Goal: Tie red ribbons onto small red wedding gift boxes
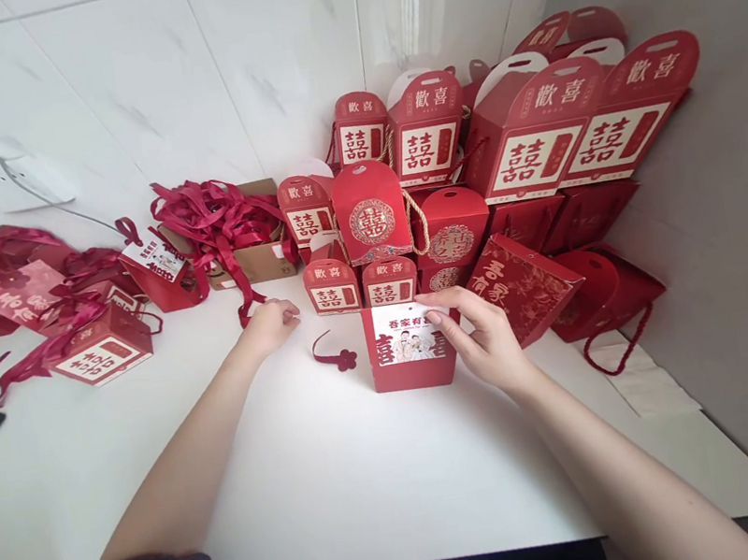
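Right hand pinches the red gift box, upright on the bench. Left hand, fingers curled, lies left of it by a ribbon end; grip cannot be told. Behind it: assembled boxes, stacked. This box is unribboned.

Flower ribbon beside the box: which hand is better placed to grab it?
Probably left. The left hand sits close to the flower ribbon and holds no box. The right hand pinches the top edge of the red box, which stands between it and the ribbon.
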`<state>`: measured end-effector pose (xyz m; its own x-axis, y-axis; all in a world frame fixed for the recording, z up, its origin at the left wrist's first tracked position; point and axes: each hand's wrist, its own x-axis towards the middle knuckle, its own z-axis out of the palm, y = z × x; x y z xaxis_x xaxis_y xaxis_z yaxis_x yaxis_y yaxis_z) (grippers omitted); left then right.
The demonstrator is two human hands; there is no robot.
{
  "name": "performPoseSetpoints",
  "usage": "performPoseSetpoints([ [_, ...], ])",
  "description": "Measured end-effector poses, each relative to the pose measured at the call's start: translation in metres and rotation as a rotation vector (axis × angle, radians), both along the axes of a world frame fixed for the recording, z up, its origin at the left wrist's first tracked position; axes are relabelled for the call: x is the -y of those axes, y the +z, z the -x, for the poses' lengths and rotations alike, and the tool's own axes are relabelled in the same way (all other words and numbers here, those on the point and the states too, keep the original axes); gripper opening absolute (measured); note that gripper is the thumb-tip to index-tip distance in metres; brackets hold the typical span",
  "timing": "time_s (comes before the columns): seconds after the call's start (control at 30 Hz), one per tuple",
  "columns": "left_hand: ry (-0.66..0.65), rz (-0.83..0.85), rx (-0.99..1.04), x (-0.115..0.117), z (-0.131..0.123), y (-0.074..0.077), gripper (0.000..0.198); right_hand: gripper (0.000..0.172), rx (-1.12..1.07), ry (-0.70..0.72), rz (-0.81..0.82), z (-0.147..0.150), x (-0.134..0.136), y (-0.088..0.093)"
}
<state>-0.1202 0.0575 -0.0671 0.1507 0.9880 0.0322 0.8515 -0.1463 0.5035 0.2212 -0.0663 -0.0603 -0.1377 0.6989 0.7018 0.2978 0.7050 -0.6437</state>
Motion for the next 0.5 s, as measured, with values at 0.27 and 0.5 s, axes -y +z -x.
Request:
performPoseSetpoints([
  [0.27, -0.04, 0.144, 0.239, 0.003, -0.001, 0.003, 0.031, 0.021, 0.01, -0.01, 0.015, 0.0, 0.0, -0.001],
  [0.5, -0.095, 0.121, 0.604, 0.041, -0.035, 0.065, 0.035, 0.022, -0.004, 0.007, 0.022, 0.0, -0.001, -0.002],
])
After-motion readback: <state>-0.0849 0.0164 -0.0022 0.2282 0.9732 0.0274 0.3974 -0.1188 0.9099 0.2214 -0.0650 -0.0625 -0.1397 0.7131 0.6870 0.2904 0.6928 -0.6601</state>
